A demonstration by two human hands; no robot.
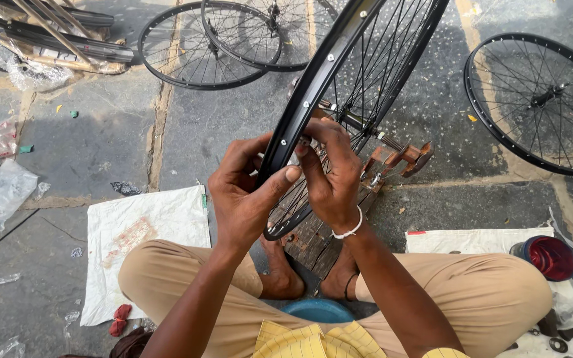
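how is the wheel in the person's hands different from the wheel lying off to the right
The held wheel stands upright on edge, gripped by the left hand and right hand; the right-side wheel lies flat on the pavement, untouched. The held wheel runs out of the top of the picture, while the other shows nearly whole. Both have black rims and thin spokes.

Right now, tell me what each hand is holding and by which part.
Both hands hold the upright bicycle wheel by its black rim: the left hand with its thumb on the rim's edge, the right hand with fingers among the spokes just inside it.
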